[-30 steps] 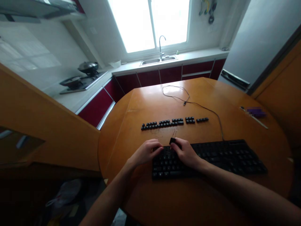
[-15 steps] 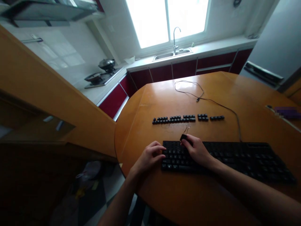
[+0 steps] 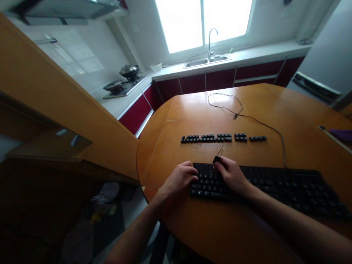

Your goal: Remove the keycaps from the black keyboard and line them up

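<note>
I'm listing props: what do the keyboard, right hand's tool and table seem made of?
Keyboard: probably matte plastic, by its dull, black, moulded look. Tool: dark, perhaps plastic, finish unclear; thin, shiny prongs suggest metal wire. Table: probably varnished wood or veneer, orange-brown and glossily reflecting light.

My left hand is palm down, fingers bent, thumb set apart from the forefinger. My right hand is closed in a pinch, thumb forward. My left forearm slants inward from the lower edge; my right forearm slants inward from the lower right. Both forearms are bare.
</note>
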A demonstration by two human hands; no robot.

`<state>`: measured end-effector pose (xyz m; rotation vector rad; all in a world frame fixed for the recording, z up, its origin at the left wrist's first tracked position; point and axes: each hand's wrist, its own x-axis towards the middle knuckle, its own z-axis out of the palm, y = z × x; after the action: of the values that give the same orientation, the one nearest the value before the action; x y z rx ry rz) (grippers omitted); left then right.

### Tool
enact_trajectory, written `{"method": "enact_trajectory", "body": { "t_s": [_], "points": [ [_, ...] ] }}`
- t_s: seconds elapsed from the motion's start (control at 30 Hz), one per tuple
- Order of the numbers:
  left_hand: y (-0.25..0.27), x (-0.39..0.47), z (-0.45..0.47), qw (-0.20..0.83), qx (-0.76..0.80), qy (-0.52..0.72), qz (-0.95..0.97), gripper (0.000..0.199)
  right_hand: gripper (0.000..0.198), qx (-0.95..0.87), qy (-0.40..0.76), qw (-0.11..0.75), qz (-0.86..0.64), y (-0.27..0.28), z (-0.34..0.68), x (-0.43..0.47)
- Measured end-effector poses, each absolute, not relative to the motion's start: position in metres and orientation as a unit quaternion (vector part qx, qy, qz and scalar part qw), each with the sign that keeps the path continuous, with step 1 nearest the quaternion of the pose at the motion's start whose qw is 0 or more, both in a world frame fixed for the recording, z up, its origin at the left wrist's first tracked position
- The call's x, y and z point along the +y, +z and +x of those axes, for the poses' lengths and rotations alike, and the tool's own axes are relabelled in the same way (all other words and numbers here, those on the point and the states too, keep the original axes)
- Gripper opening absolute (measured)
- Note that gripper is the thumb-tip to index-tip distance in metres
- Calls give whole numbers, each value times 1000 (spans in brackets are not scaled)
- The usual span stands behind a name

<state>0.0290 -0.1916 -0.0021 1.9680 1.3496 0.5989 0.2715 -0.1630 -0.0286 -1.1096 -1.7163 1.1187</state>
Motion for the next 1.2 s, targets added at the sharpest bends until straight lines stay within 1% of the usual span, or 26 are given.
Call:
{"method": "enact_trajectory", "body": {
  "t_s": [0.13, 0.53, 0.63, 0.8, 1.0, 1.2],
  "points": [
    [-6, -200, 32, 303, 511, 250, 765, 9, 23, -678, 441, 394, -437, -28, 271, -163],
    [-25, -208, 33, 271, 510, 297, 760, 8, 26, -684, 433, 395, -434, -30, 272, -163],
    [-23, -205, 29, 240, 506, 341, 755, 8, 24, -684, 438, 393, -432, -30, 272, -162],
    [-15, -155, 1, 178, 536, 421, 709, 13, 23, -689, 435, 391, -429, -31, 272, -162],
    [-33, -88, -29, 186, 607, 404, 659, 18, 25, -679, 441, 395, -433, -28, 271, -163],
    [-42, -81, -32, 183, 637, 389, 640, 24, 24, -682, 439, 393, -433, -31, 271, -163]
  ]
}}
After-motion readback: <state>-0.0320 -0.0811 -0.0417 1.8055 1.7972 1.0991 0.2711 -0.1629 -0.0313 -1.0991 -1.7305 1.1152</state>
